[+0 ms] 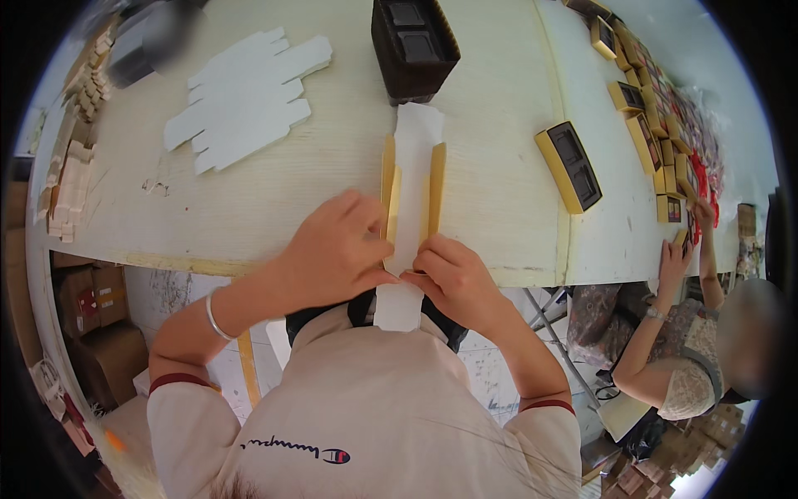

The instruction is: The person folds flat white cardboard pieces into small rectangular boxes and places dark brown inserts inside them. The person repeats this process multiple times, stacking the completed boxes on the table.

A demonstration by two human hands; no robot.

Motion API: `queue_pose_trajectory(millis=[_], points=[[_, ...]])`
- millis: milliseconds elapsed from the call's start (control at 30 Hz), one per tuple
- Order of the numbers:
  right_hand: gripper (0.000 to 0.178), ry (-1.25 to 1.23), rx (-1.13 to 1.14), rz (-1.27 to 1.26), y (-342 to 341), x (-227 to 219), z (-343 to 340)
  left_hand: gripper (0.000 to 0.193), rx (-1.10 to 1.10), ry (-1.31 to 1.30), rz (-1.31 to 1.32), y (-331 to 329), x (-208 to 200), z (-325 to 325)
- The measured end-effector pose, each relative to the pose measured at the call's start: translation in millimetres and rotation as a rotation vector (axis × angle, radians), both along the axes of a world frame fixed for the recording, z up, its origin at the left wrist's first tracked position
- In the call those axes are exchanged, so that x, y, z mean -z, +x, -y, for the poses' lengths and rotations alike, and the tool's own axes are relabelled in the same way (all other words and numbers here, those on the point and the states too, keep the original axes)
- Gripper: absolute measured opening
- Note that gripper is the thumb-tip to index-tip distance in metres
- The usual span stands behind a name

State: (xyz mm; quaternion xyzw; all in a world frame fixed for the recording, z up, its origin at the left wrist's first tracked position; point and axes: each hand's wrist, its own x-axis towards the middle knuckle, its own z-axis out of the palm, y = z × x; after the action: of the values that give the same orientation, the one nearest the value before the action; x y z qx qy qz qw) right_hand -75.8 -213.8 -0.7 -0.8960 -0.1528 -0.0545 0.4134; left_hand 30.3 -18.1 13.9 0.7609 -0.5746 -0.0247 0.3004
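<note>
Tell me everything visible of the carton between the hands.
The carton looks like thin card: a long white base with raised gold walls on both sides. Partly folded, it lies near-to-far on the table, its far flap unfolded, its near flap jutting past the table's edge. The left hand and right hand pinch its near end.

A large worktable [499, 187] with a pale, faintly wood-grained top fills most of the room. A worn yellowish edge strip [183, 264] runs along its near side, and a similar yellowish band [563, 241] crosses the top toward the right. Below, the whitish floor [490, 370] is scuffed with dark marks. Brown cardboard cartons [106, 353] stand under the table's left end; more cartons [698, 441] pile up at lower right. Thin metal legs [559, 337] slant nearby. Light falls evenly across the tabletop.
</note>
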Motion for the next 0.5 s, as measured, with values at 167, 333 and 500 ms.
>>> queue_pose_trajectory(millis=[167,333,500], points=[[0.024,-0.004,0.057,-0.129,-6,-12,-7,0.018,0.008,-0.122,0.081,-16,13,6],[0.034,-0.052,0.066,-0.159,-7,-15,-10,0.005,-0.017,-0.152,-0.069,-18,15,16],[0.052,-0.036,0.035,-0.107,-14,-17,-9,0.007,-0.033,-0.138,-0.109,-20,22,15]])
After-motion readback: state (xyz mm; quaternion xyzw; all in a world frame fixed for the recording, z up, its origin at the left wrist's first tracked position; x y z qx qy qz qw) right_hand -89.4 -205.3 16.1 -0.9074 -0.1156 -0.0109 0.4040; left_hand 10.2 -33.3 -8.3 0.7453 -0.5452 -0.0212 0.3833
